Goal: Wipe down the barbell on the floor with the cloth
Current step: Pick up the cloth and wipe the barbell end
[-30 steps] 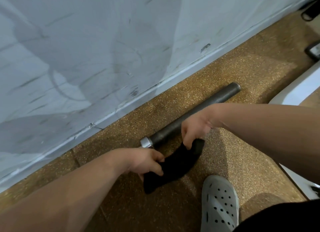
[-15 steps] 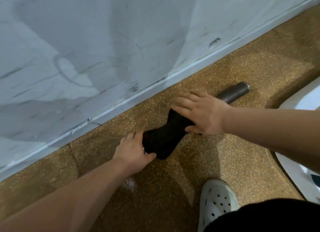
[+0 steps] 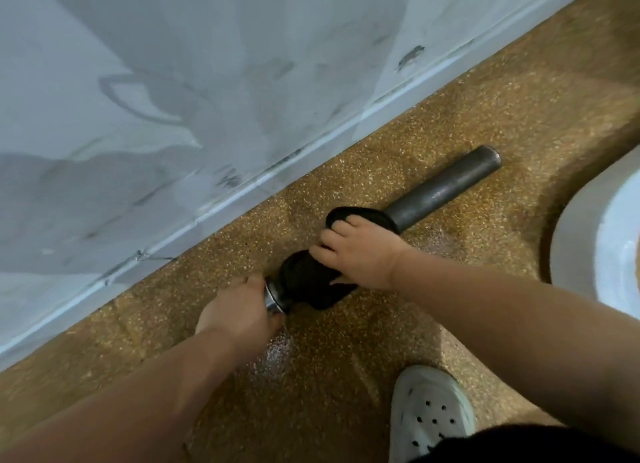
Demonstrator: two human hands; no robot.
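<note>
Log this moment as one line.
step: wiping | right hand: grips black cloth over barbell | left hand: holds barbell's collar end | barbell: on floor beside wall

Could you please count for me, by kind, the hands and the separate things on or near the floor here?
hands: 2 (left hand, right hand)
barbell: 1
black cloth: 1
white shoe: 1
white curved object at the right edge, kind unclear: 1
total: 6
</note>
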